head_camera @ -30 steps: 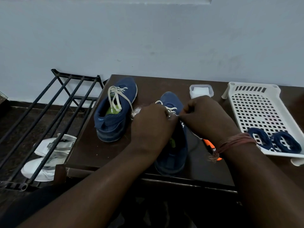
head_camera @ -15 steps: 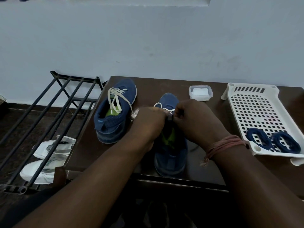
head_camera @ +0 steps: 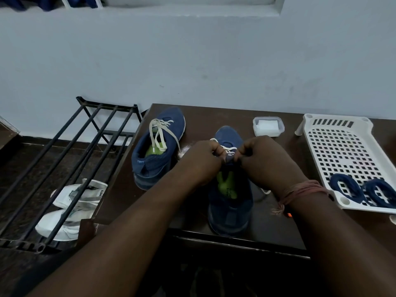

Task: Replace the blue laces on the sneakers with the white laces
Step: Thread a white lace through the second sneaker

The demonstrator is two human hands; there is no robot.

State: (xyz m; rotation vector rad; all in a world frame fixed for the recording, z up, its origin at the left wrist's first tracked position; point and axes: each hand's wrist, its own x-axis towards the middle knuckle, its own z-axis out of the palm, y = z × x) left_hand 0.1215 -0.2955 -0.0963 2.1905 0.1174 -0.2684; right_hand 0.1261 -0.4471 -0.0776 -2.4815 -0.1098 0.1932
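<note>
Hands closed in: left hand (head_camera: pixel 204 159) and right hand (head_camera: pixel 263 159) pinched the white lace (head_camera: pixel 227 149) over the near sneaker (head_camera: pixel 230 202) | far sneaker (head_camera: pixel 158 146) already relaced | blue laces (head_camera: pixel 362 190) in tray (head_camera: pixel 342 146) | final eyelets or knot, likely.

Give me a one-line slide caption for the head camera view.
Left hand and right hand thread a white lace into the near blue sneaker on a table.
</note>
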